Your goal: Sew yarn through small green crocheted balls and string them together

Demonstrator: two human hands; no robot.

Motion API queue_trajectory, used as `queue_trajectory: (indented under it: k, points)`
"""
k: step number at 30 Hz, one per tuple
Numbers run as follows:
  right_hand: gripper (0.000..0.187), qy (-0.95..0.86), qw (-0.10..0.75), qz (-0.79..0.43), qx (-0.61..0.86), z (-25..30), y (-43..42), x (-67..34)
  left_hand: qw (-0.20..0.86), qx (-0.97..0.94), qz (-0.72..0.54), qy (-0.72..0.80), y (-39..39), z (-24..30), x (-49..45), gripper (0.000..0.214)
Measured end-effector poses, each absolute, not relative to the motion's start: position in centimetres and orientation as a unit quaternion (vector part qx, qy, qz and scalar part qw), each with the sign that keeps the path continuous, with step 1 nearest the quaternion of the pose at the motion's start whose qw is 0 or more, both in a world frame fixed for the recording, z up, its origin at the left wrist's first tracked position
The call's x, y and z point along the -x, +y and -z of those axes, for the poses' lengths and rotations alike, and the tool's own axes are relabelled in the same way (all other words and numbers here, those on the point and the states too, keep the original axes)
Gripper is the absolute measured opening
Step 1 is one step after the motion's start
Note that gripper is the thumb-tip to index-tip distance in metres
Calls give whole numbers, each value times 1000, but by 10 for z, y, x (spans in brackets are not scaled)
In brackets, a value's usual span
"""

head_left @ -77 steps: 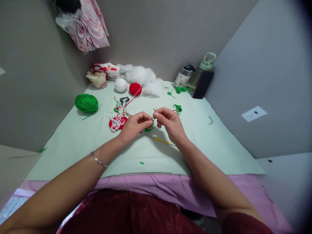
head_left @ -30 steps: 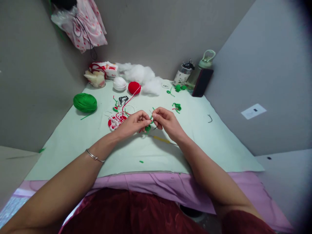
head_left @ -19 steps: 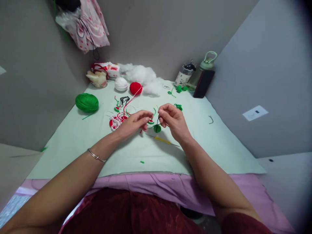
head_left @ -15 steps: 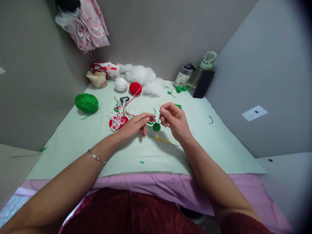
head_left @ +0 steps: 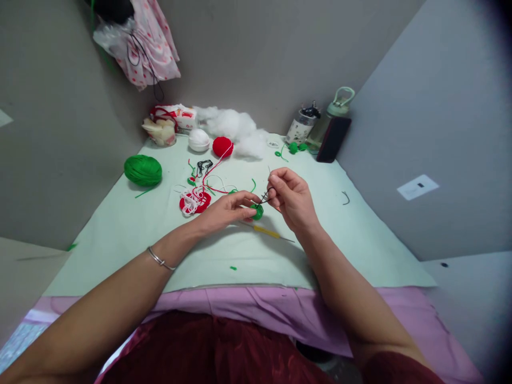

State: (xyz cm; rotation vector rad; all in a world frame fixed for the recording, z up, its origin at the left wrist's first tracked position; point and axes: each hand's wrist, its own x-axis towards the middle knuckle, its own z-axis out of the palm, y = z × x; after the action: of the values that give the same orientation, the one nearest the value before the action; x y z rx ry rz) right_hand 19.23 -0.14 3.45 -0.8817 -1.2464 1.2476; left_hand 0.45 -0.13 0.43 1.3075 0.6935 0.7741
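My left hand (head_left: pixel 228 209) pinches a small round green crocheted piece (head_left: pixel 258 212) between thumb and fingers, just over the table. My right hand (head_left: pixel 295 198) is closed in a pinch on a thin needle (head_left: pixel 269 170), whose tip sticks up past the fingers. Black yarn (head_left: pixel 264 201) runs from the green piece to the right fingers. Below both hands lies a crochet hook (head_left: pixel 266 231) with a yellow handle. Red and white yarn (head_left: pixel 194 202) sits in a tangled heap left of my left hand.
A green yarn ball (head_left: pixel 143 170) lies at the left. Farther back are a white ball (head_left: pixel 199 140), a red yarn ball (head_left: pixel 223 147) and white stuffing (head_left: pixel 236 126). A phone (head_left: pixel 334 140) leans against a bottle (head_left: pixel 338 109) beside a cup (head_left: pixel 301 125) at the back right.
My left hand has moved right and closed on the green piece, which was hanging free of its fingers. The right hand has shifted slightly right with the needle and black yarn.
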Motion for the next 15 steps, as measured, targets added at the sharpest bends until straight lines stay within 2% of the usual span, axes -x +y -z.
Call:
queue_trajectory:
  k: [4,8,15]
  points:
    - [33,-524,563,-519,374,-37,-2,-194,664,-582,-349,313,1,-4,-2,39]
    - [36,-524,564,-508,387,-41,-3,-195,620,-594,-385,339,3,-4,0,37]
    - [31,-538,550,-523,366,-41,-7,-194,574,-568,-472,354,6,-6,3,36]
